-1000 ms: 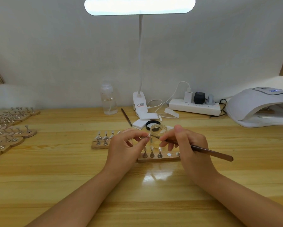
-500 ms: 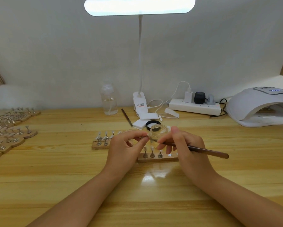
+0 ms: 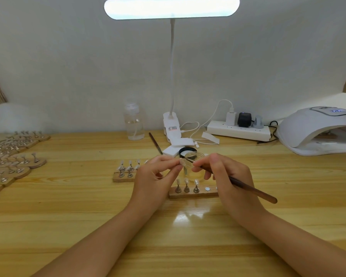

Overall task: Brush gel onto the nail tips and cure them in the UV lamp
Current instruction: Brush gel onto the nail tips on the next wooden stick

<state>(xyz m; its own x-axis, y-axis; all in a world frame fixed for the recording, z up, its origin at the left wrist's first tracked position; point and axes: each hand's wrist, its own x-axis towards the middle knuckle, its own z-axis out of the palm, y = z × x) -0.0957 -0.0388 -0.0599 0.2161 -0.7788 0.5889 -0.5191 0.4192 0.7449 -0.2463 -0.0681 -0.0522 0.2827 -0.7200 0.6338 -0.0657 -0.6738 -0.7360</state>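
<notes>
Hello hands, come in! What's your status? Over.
Left hand pinches a nail tip. Right hand holds the brush, bristle end at the tip over the gel jar. Nothing in the way.

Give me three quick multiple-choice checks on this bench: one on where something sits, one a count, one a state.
1. Where is the UV lamp?
A. far right of the table
B. far left
C. in front of the hands

2. How many nail tips stand on the near wooden strip?
A. one
B. three
C. five

3. What is the gel jar like?
A. capped
B. tipped over
C. open, lid off

Answers:
1 A: it sits at the right edge, beside the power strip.
2 B: three stands hold tips, with bare metal discs to their right.
3 C: the black lid lies behind it while the right hand holds the brush at its mouth.
</notes>
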